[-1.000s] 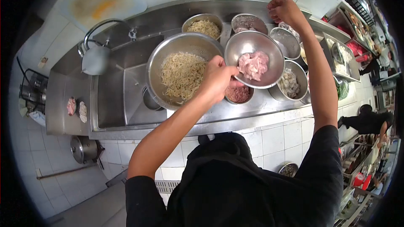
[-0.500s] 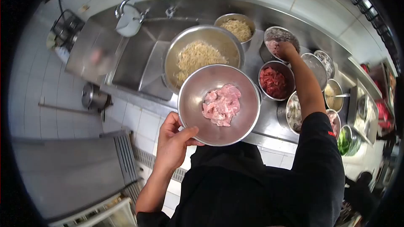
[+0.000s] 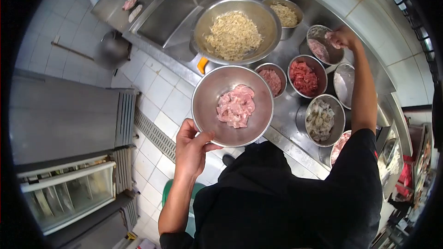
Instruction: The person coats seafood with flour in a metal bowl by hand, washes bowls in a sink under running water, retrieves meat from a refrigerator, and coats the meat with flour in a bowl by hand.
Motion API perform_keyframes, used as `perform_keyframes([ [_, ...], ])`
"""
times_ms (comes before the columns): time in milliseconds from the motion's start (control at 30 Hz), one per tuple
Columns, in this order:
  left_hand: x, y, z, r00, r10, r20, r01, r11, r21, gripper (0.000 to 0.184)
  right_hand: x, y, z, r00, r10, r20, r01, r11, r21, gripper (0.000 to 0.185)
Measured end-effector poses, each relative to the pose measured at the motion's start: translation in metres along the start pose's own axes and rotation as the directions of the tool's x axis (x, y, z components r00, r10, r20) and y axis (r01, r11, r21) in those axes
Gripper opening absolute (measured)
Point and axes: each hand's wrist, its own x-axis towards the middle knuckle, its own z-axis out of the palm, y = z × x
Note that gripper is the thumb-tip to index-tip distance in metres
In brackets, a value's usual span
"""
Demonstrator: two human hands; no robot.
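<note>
My left hand (image 3: 191, 150) grips the rim of a steel bowl (image 3: 207, 120), thumb over the edge. Pale pink meat pieces (image 3: 236, 106) lie in the bottom of this bowl. My right hand (image 3: 345, 38), fingers closed, is over the edge of a round steel container (image 3: 315, 31) at the back right, with a bit of pale pink meat (image 3: 333, 40) at its fingertips. More pale meat (image 3: 318, 50) lies inside that container. Just left of it and nearer me is a container of red meat (image 3: 303, 78).
A large bowl (image 3: 200, 32) of pale shreds stands by the sink (image 3: 168, 16). Around it are containers of shreds (image 3: 284, 14), minced meat (image 3: 271, 81) and grey pieces (image 3: 320, 120). An orange handle (image 3: 202, 65) shows at the counter edge. A fridge-like cabinet (image 3: 69, 115) stands left.
The view has turned and shifted. My left hand first brought the bowl back towards my body, off the counter. My right hand reached into the back-right container and has now risen with some meat.
</note>
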Motion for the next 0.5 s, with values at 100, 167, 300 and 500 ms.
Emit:
perform_keyframes([
  [100,-0.014,-0.022,-0.010,0.999,0.023,-0.042,-0.025,0.998,-0.052,0.016,0.000,-0.005,0.006,0.977,0.172,0.123,-0.195,0.960,0.203,0.009],
  [167,-0.028,-0.031,-0.013,0.997,0.042,-0.060,-0.047,0.995,-0.087,0.016,0.017,0.011,0.012,0.944,0.239,0.228,-0.223,0.970,-0.097,0.012],
  [300,-0.050,-0.045,-0.025,0.986,0.020,-0.165,-0.036,0.995,-0.095,0.015,0.034,0.015,0.075,0.940,0.332,0.079,-0.293,0.904,-0.312,0.027],
  [500,-0.092,-0.077,-0.056,0.957,-0.008,-0.291,-0.037,0.988,-0.149,0.014,0.076,0.094,0.098,0.977,-0.080,-0.196,-0.020,0.887,-0.462,0.031],
])
